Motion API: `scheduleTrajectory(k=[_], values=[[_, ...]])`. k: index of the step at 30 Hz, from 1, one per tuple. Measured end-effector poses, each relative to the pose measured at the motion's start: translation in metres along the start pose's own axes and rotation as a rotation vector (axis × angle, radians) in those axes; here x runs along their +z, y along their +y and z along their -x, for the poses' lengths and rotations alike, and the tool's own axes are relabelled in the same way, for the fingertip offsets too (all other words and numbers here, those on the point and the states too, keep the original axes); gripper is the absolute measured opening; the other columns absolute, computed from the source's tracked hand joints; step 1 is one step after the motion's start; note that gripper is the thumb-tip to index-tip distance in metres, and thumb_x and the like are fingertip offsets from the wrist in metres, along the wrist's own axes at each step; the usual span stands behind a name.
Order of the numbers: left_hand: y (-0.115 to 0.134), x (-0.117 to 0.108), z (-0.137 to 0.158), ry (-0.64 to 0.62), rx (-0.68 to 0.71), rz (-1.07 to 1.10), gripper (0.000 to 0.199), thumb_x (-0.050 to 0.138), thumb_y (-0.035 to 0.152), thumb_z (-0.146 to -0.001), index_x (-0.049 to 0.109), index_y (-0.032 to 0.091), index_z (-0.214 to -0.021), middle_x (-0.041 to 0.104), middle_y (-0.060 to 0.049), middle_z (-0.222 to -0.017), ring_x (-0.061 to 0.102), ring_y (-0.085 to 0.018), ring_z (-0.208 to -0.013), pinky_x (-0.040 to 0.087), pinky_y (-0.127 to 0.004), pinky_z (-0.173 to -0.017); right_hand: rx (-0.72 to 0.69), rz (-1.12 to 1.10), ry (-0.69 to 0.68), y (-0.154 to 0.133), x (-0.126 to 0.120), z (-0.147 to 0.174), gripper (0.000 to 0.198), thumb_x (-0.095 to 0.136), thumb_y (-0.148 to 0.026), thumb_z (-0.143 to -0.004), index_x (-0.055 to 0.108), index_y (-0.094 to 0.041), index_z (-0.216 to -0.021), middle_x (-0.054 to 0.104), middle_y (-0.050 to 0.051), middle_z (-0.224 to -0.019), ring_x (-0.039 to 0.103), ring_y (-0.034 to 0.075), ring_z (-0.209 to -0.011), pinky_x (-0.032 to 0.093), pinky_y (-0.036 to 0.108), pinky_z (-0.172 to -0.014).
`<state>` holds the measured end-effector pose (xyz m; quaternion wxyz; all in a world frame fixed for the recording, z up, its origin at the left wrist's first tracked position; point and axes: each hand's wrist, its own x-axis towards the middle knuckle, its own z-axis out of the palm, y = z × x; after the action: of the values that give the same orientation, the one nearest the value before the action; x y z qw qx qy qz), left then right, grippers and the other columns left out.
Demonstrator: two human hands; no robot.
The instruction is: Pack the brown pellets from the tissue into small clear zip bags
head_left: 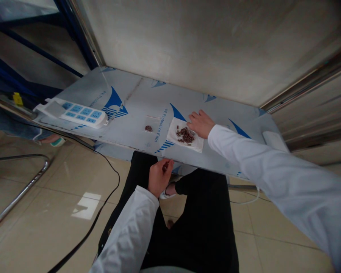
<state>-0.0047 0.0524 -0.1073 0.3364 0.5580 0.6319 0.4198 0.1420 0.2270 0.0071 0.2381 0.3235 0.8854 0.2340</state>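
My left hand [160,176] is closed just off the table's front edge, above my lap. Small dark brown pieces show between its thumb and fingers; whether a bag surrounds them I cannot tell. On the table, a white sheet [199,146] carries a loose pile of small brown, capsule-like pieces [185,135]. My right hand [201,124] hovers at or rests on the sheet's right edge, beside the pile, fingers bent and apart with nothing visible in them. To the left lies a small clear plastic bag [153,120] with a few brown pieces [148,129] at its lower end.
A white power strip [85,115] with blue sockets lies on the left of the film-covered metal table [130,131]. A flat white object [274,141] is at the right end. A black cable [118,178] hangs down left. Another person's hand [49,138] shows beyond the left edge.
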Motion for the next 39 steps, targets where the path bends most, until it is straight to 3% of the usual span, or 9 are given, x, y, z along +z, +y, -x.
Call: scheduleTrajectory(k=[10,15,21,25,29,31,34,37,39], values=[[-0.002,0.000,0.001,-0.007,-0.015,-0.020,0.026,0.050,0.035,-0.088,0.066,0.017,-0.077,0.064,0.000,-0.064,0.054,-0.010,-0.054,0.038,-0.021,-0.056,-0.065,0.032,0.067,-0.004,-0.003,-0.003,0.025,0.045,-0.009,-0.086,0.069,-0.015,-0.090,0.065,0.012,-0.095,0.052,0.025,-0.096,0.029,0.039,-0.081],[-0.003,-0.001,0.000,-0.011,-0.023,-0.022,0.027,0.049,0.036,-0.088,0.066,0.017,-0.078,0.065,-0.001,-0.065,0.054,-0.010,-0.055,0.039,-0.021,-0.056,-0.064,-0.008,0.131,0.009,0.008,0.005,0.019,0.053,-0.014,-0.083,0.065,-0.014,-0.098,0.064,0.012,-0.096,0.050,0.025,-0.094,0.026,0.037,-0.076],[-0.005,0.000,0.000,-0.016,-0.035,-0.015,0.029,0.049,0.037,-0.088,0.067,0.017,-0.078,0.064,-0.001,-0.064,0.054,-0.010,-0.055,0.038,-0.020,-0.054,0.003,-0.250,0.155,0.030,0.024,0.023,0.040,0.068,-0.027,-0.075,0.061,-0.017,-0.112,0.062,0.012,-0.103,0.049,0.027,-0.099,0.028,0.035,-0.077],[-0.006,0.000,-0.001,-0.013,-0.038,-0.021,0.029,0.049,0.038,-0.087,0.067,0.017,-0.079,0.064,0.000,-0.063,0.054,-0.010,-0.054,0.038,-0.020,-0.053,0.138,-0.646,0.264,0.031,0.043,0.040,0.048,0.069,-0.036,-0.073,0.058,-0.018,-0.117,0.063,0.009,-0.098,0.055,0.025,-0.093,0.037,0.034,-0.076],[-0.006,-0.001,-0.001,-0.006,-0.035,-0.040,0.030,0.049,0.039,-0.087,0.067,0.017,-0.079,0.064,0.000,-0.062,0.053,-0.010,-0.053,0.037,-0.020,-0.052,0.436,-0.990,0.394,0.030,0.081,0.061,0.058,0.068,-0.047,-0.071,0.056,-0.017,-0.119,0.063,0.008,-0.095,0.059,0.022,-0.081,0.046,0.035,-0.073],[-0.006,-0.002,0.000,-0.008,-0.030,-0.054,0.030,0.049,0.039,-0.087,0.067,0.017,-0.079,0.064,0.000,-0.062,0.053,-0.010,-0.053,0.037,-0.020,-0.052,0.654,-1.014,0.376,0.033,0.103,0.074,0.060,0.065,-0.051,-0.072,0.056,-0.016,-0.120,0.064,0.008,-0.094,0.061,0.023,-0.079,0.048,0.037,-0.072],[-0.006,-0.003,0.000,-0.011,-0.024,-0.067,0.029,0.049,0.039,-0.087,0.067,0.018,-0.078,0.064,0.000,-0.063,0.054,-0.010,-0.054,0.038,-0.020,-0.053,0.940,-0.858,0.238,0.034,0.131,0.094,0.063,0.060,-0.052,-0.075,0.054,-0.011,-0.122,0.064,0.016,-0.099,0.061,0.032,-0.091,0.048,0.047,-0.077],[-0.005,-0.002,-0.001,-0.032,-0.022,-0.071,0.029,0.049,0.038,-0.087,0.067,0.017,-0.080,0.064,0.000,-0.063,0.054,-0.011,-0.053,0.038,-0.021,-0.054,1.021,-0.743,0.160,0.025,0.146,0.102,0.070,0.054,-0.047,-0.080,0.042,-0.004,-0.133,0.052,0.029,-0.125,0.049,0.041,-0.117,0.042,0.055,-0.089],[-0.005,-0.002,-0.001,-0.040,-0.022,-0.080,0.028,0.049,0.038,-0.087,0.067,0.017,-0.080,0.064,0.000,-0.063,0.054,-0.011,-0.053,0.038,-0.021,-0.054,0.969,-0.756,0.170,0.013,0.150,0.099,0.071,0.046,-0.042,-0.085,0.029,-0.001,-0.141,0.035,0.030,-0.142,0.035,0.039,-0.131,0.035,0.052,-0.100]])
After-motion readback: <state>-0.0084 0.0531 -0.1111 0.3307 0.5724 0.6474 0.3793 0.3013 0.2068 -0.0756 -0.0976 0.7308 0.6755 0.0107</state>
